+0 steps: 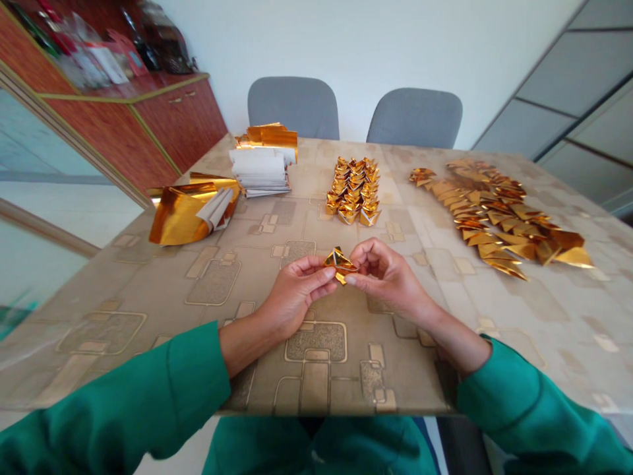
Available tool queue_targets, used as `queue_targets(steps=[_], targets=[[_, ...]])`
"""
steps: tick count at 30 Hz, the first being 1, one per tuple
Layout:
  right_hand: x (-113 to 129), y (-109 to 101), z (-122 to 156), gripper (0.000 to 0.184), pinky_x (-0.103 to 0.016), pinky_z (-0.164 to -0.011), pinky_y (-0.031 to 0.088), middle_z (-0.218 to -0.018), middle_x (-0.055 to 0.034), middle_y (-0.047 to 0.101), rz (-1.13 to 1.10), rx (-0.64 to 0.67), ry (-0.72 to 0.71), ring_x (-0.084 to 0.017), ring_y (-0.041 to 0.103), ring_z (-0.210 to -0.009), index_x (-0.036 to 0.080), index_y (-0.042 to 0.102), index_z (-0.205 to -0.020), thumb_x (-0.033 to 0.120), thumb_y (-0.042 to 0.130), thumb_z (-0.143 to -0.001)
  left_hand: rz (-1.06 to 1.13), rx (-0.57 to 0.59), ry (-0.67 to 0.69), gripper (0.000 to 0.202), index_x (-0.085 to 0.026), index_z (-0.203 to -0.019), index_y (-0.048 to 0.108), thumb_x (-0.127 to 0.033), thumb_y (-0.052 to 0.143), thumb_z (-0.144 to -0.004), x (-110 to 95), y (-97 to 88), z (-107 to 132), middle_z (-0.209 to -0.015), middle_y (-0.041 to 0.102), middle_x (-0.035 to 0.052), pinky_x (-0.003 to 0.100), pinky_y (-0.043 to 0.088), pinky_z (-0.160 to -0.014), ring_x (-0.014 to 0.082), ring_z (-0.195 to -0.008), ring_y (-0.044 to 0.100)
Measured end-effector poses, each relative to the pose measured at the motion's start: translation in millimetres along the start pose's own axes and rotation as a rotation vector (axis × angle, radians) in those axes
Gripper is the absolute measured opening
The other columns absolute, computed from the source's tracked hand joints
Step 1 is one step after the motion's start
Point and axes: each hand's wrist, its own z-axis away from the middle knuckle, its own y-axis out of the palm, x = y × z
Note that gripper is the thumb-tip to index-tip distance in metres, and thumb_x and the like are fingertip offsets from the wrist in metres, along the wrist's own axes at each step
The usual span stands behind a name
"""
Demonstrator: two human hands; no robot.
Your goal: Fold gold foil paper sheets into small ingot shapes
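Between my two hands, above the near middle of the table, is a small folded gold foil paper piece (pixel 338 260). My left hand (pixel 309 284) pinches its left end between thumb and fingers. At its right end, my right hand (pixel 383 274) grips it the same way, fingers curled. Just beyond stand several finished-looking gold paper shapes (pixel 353 190), packed in short rows. Off to the right lie long overlapping rows of flat folded gold paper pieces (pixel 487 211).
A patterned cloth covers the table (pixel 316 369). At its back left are a stack of white-backed paper sheets (pixel 260 173) and a curled gold foil sheet (pixel 185 212). Two grey chairs (pixel 293 105) stand behind. A red-brown cabinet (pixel 173 115) is at the far left.
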Motion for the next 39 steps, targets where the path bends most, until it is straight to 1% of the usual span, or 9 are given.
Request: queue_targets(steps=[5,9,15,20,26,31,34,36,39], targets=[[-1,-2,1,0.023,-0.026,-0.059,0.04,-0.075,0.0033,0.056,0.057,-0.003,-0.009,-0.01,0.05,-0.065,0.021,0.054,-0.084,0.034,0.072,-0.081,-0.018,0.029,-0.04,0.021,-0.012,-0.083,0.071,-0.009,0.083,-0.065,-1,-0.3,1,-0.081,0.072,0.0014,0.017,0.058,-0.066,0.0079,-0.069,0.067],[-3,-5,1,0.018,-0.026,-0.06,0.041,-0.076,0.0022,0.059,0.073,0.042,0.01,-0.01,0.052,-0.065,0.019,0.058,-0.084,0.03,0.072,-0.08,-0.012,0.032,-0.064,0.02,-0.012,-0.081,0.072,-0.008,0.082,-0.066,-2,-0.8,1,-0.079,0.072,0.0013,0.018,0.058,-0.066,0.0079,-0.067,0.067],[-8,-8,1,0.023,-0.025,-0.06,0.043,-0.072,0.0014,0.064,0.028,0.06,0.096,-0.01,0.055,-0.063,0.018,0.062,-0.078,0.036,0.076,-0.076,-0.034,0.023,-0.091,0.02,-0.011,-0.084,0.072,-0.009,0.083,-0.066,-2,0.1,-1,-0.082,0.072,0.0029,0.018,0.059,-0.066,0.0086,-0.069,0.067],[-5,-9,2,0.024,-0.024,-0.058,0.04,-0.068,0.0019,0.062,0.03,0.088,0.147,-0.01,0.052,-0.061,0.017,0.063,-0.072,0.036,0.077,-0.076,-0.073,0.028,-0.082,0.021,-0.011,-0.083,0.073,-0.015,0.084,-0.067,-3,0.8,0,-0.08,0.072,0.0029,0.019,0.058,-0.063,0.0084,-0.066,0.066],[0,-9,2,0.024,-0.025,-0.061,0.041,-0.069,0.0017,0.06,0.02,0.154,0.15,-0.011,0.052,-0.065,0.017,0.063,-0.072,0.037,0.073,-0.08,-0.086,0.012,-0.09,0.018,-0.011,-0.079,0.071,-0.017,0.084,-0.068,-3,0.2,0,-0.077,0.071,0.0024,0.019,0.057,-0.063,0.0087,-0.065,0.066],[4,-8,3,0.025,-0.026,-0.06,0.04,-0.069,0.0005,0.062,0.157,0.171,0.123,-0.011,0.052,-0.064,0.017,0.064,-0.073,0.038,0.069,-0.083,-0.091,0.049,-0.11,0.019,-0.01,-0.079,0.071,-0.019,0.084,-0.068,-4,-1.7,0,-0.077,0.071,0.0034,0.02,0.058,-0.063,0.0094,-0.064,0.067],[3,-8,3,0.026,-0.026,-0.06,0.04,-0.071,-0.0001,0.063,0.162,0.188,0.133,-0.012,0.052,-0.065,0.016,0.064,-0.071,0.039,0.069,-0.083,-0.107,0.058,-0.12,0.021,-0.01,-0.078,0.069,-0.015,0.085,-0.066,-5,-0.2,1,-0.074,0.071,0.0033,0.019,0.057,-0.061,0.0096,-0.063,0.066],[1,-8,3,0.027,-0.025,-0.059,0.038,-0.069,0.0008,0.061,0.148,0.182,0.132,-0.011,0.051,-0.064,0.017,0.062,-0.07,0.04,0.069,-0.083,-0.108,0.05,-0.126,0.021,-0.01,-0.077,0.068,-0.011,0.085,-0.064,-5,1.2,1,-0.073,0.071,0.0034,0.019,0.056,-0.06,0.0098,-0.063,0.067],[-3,-6,3,0.026,-0.025,-0.061,0.038,-0.071,0.0018,0.058,0.052,0.159,0.118,-0.011,0.05,-0.066,0.018,0.059,-0.074,0.039,0.07,-0.082,-0.056,0.013,-0.125,0.019,-0.011,-0.075,0.067,-0.006,0.082,-0.065,-6,1.5,0,-0.072,0.071,0.0024,0.018,0.056,-0.06,0.0091,-0.061,0.066]])
